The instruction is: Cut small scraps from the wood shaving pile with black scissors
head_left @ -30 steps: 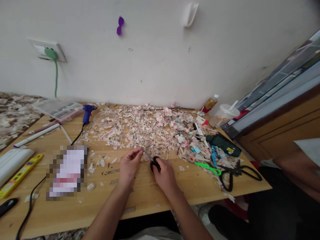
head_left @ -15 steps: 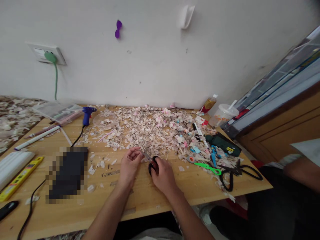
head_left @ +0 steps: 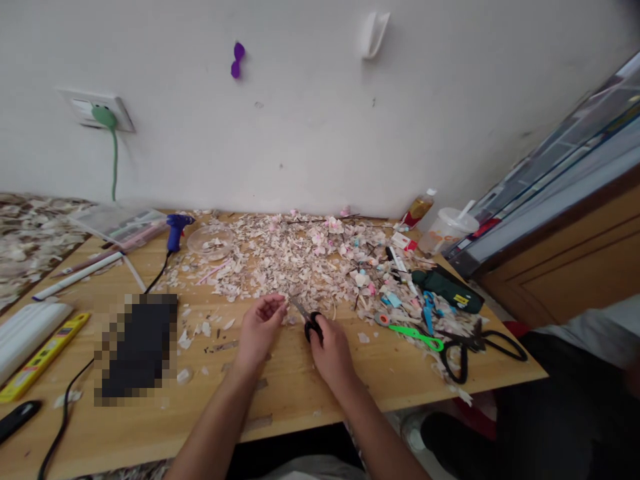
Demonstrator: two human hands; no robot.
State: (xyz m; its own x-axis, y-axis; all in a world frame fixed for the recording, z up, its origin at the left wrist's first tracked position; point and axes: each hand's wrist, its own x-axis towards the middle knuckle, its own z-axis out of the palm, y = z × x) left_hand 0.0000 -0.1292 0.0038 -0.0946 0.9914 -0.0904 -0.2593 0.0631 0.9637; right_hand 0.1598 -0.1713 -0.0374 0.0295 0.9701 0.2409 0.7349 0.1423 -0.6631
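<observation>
Print on yellow box too small to read. Right hand palm-down, fingers closed through black scissors at table front-centre, blades toward left hand; left fingertips pinched together, contents unclear.

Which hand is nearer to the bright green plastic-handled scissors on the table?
Right. The right hand, gripping black-handled scissors, is left of the green scissors; the left hand lies farther left.

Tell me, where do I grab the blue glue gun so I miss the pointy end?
Take the blue glue gun by its handle, the lower part where the black cord comes out. Reach in from the near side. It seems to stand upright with its nozzle pointing towards the clear dish, so keep your fingers off that end, which may be hot.
</observation>
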